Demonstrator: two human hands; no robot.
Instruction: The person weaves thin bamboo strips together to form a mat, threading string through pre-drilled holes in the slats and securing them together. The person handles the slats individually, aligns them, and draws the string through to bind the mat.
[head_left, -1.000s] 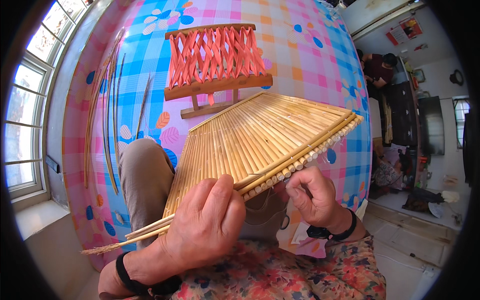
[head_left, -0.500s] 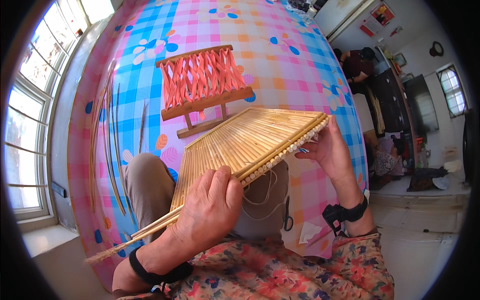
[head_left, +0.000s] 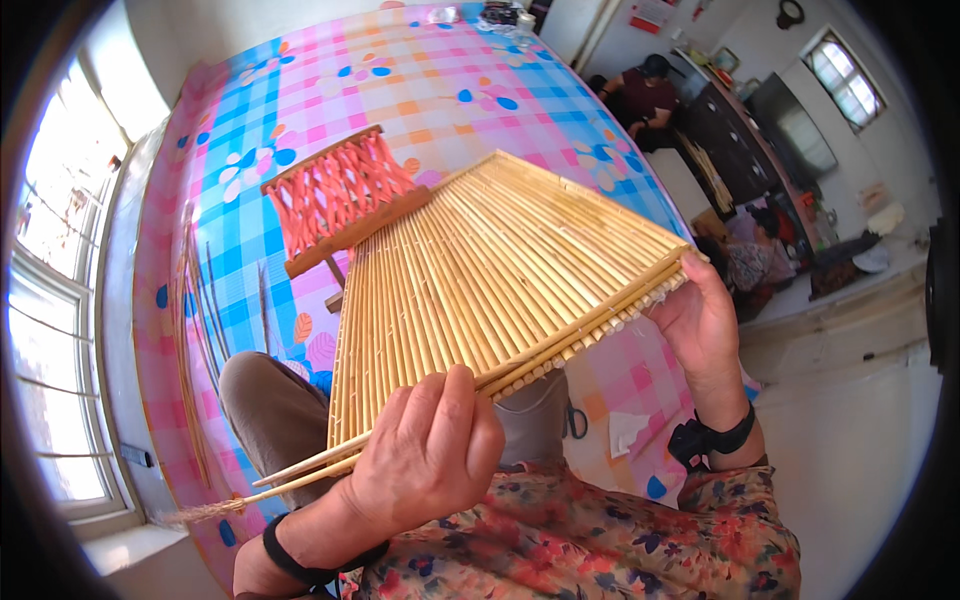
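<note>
A stiff mat of pale yellow stalks (head_left: 480, 290), laid side by side in rows, is held tilted above my lap. My left hand (head_left: 430, 440) wraps round its near edge, fingers curled over the top. Two stalk ends stick out leftward past that hand, one a stalk with a feathery tuft (head_left: 240, 502). At the right corner my right hand (head_left: 700, 320) grips the mat, thumb on the upper side and fingers mostly hidden beneath. Cut stalk ends line the lower edge between the hands.
A small wooden stool with coral woven straps (head_left: 340, 195) stands beyond the mat, partly covered by it. Loose thin stalks (head_left: 190, 370) lie left on the checked sheet (head_left: 330, 110). Dark scissors (head_left: 574, 421) lie near my lap. Two people (head_left: 645, 95) are farther right.
The mat has tipped up so more of its upper face shows, and it overlaps the stool more. My view has turned somewhat. Both hands keep hold; the hanging thread no longer shows.
</note>
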